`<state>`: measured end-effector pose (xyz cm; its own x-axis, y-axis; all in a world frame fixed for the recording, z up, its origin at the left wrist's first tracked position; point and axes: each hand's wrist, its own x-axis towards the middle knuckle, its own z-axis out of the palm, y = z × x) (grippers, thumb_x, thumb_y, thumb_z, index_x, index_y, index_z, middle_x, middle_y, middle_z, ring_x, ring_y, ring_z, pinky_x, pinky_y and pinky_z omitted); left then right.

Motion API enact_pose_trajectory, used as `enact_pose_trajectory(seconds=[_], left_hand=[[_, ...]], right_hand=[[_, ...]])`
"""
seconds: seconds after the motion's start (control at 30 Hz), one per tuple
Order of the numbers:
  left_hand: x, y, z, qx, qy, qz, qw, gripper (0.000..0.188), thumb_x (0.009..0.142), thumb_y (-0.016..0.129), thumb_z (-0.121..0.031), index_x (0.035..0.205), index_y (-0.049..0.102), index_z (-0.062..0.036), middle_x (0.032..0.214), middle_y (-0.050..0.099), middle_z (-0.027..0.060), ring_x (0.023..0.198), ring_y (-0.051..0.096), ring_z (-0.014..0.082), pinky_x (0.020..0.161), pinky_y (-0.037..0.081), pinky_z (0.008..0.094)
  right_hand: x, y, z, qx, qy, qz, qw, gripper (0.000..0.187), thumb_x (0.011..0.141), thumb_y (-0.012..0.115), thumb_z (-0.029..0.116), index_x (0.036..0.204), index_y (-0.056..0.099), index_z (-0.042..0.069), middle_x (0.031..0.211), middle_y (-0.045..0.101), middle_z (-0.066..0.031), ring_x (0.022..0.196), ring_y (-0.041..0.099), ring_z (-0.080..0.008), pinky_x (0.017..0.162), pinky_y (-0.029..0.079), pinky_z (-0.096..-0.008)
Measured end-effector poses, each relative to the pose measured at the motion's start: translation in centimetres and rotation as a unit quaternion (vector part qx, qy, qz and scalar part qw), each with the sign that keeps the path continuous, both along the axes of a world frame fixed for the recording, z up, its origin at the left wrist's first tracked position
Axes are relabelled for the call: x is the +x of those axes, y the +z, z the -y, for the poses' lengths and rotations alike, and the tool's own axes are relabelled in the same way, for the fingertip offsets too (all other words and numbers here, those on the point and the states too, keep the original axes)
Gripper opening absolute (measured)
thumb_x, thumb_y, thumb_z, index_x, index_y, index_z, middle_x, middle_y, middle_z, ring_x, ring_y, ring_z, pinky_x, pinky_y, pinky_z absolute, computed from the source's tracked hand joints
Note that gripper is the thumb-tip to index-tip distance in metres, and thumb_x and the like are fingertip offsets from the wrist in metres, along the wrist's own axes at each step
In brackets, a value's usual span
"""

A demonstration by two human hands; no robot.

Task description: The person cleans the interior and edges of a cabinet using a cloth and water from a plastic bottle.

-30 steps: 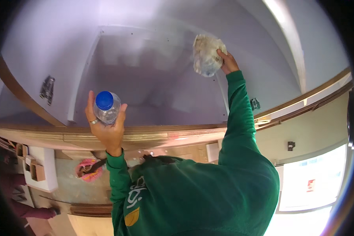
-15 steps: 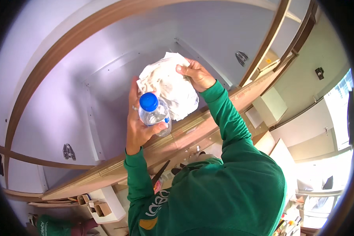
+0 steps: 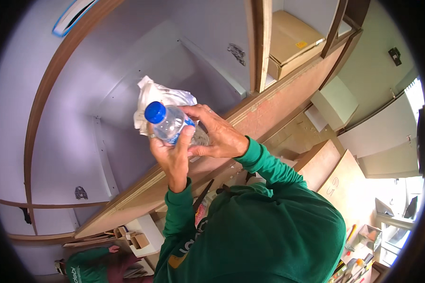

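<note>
A clear plastic bottle with a blue cap leans in front of me, its cap toward the upper left. My left hand grips it from below, the thumb across its side. Around the bottle's lower part, my right hand is closed, with fingers above and thumb underneath. Behind the bottle a crumpled white cloth sticks out; it seems held by the left fingers, which are mostly hidden. Both hands are over the wooden front edge of a light-walled cabinet.
Metal hinges sit on the cabinet's inner walls. A cardboard box lies in the compartment at the upper right. Hand tools are at the lower right. Another person in a green top is at the lower left.
My right hand has left the cloth and come down onto the bottle. Bottle and cloth have shifted left, and the bottle tilts more. The view has turned, bringing the cardboard box further into sight.
</note>
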<state>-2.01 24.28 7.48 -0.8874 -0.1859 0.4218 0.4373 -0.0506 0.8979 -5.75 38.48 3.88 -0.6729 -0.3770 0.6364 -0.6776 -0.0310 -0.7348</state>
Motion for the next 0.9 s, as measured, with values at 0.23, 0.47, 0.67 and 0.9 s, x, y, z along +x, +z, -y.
enact_pose_trajectory(seconds=[0.23,0.47,0.67,0.9], left_hand=[[-0.4,-1.2,-4.6,-0.063,-0.120,0.000,0.991,0.058,0.094,0.060,-0.013,0.147,0.040,0.0012,0.139,0.051,0.0126,0.124,0.051,0.0192,0.106,0.040,0.0335],[-8.4,0.7,-4.5,-0.029,0.018,-0.010,0.999,0.056,0.094,0.065,-0.008,0.144,0.042,0.0003,0.137,0.054,0.0140,0.119,0.055,0.0203,0.105,0.043,0.0328],[-24.5,0.3,5.7,-0.106,0.044,0.066,0.991,0.046,0.091,0.069,-0.012,0.131,0.055,0.0035,0.122,0.063,0.0113,0.111,0.059,0.0197,0.099,0.045,0.0326],[-43.6,-6.5,5.5,-0.367,0.129,0.021,0.921,0.037,0.097,0.056,-0.021,0.122,0.059,0.0068,0.115,0.066,0.0233,0.103,0.063,0.0356,0.093,0.047,0.0397]], right_hand=[[2.3,-2.2,-4.8,-0.105,-0.067,0.074,0.989,0.090,0.073,0.085,0.019,0.147,0.037,0.001,0.133,0.051,-0.0185,0.126,0.048,-0.0321,0.108,0.036,-0.0421],[4.2,-3.5,-10.2,-0.246,-0.049,0.228,0.941,0.093,0.074,0.086,0.011,0.150,0.032,-0.001,0.141,0.048,-0.0135,0.132,0.045,-0.0248,0.113,0.032,-0.0400],[6.5,-6.1,-15.6,-0.294,-0.168,0.292,0.895,0.086,0.075,0.082,0.005,0.145,0.034,0.002,0.132,0.053,-0.0119,0.123,0.053,-0.0232,0.105,0.043,-0.0396],[10.1,-10.2,-18.7,-0.280,-0.403,0.313,0.814,0.085,0.074,0.079,0.008,0.146,0.034,0.002,0.131,0.054,-0.0110,0.120,0.055,-0.0234,0.104,0.043,-0.0383]])
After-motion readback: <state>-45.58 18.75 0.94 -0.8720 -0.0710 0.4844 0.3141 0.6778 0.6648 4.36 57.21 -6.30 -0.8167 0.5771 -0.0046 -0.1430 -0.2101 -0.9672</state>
